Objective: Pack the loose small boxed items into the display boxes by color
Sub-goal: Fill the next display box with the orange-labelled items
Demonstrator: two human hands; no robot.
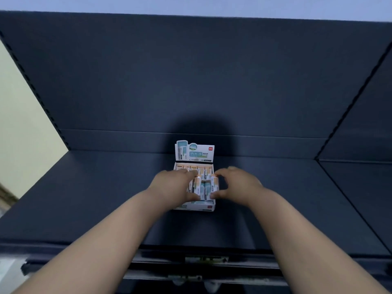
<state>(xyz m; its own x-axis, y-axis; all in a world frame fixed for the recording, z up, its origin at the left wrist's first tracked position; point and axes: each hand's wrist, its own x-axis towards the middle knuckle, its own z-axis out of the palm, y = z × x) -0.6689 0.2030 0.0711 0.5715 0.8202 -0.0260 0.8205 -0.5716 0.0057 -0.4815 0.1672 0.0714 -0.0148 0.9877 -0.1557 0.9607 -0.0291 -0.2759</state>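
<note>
The packing is looking well advanced, as far as this view is showing it. A single display box (197,207) is sitting at the centre of the frame on the dark shelf (106,198), with its printed lid flap (194,153) standing upright at the back. A row of orange-topped items (194,168) is already filling its far side. Both hands are working inside the near half. The left hand (174,184), coming in from the lower left, is curling its fingers and thumb round an orange-striped box (197,184). It seems to be pinching that box end to end. The right hand (238,183), coming in from the lower right, is doing the same with a second orange-striped box (214,183). Between the two, teal items (204,188) are lying in the box, so orange and teal appear to be sharing this one container. Whether that is the intended sorting or something being corrected is not clear from here. What seems to be left is seating these two pieces and closing the remaining gaps. No loose items are showing on the shelf around the box, and no other display box is in view. The left hand is covering the box's left half, so how full that part is cannot be told. The hands and small boxes are blurring together, the lettering is too small to read, and the forearms are running off the bottom edge.
</note>
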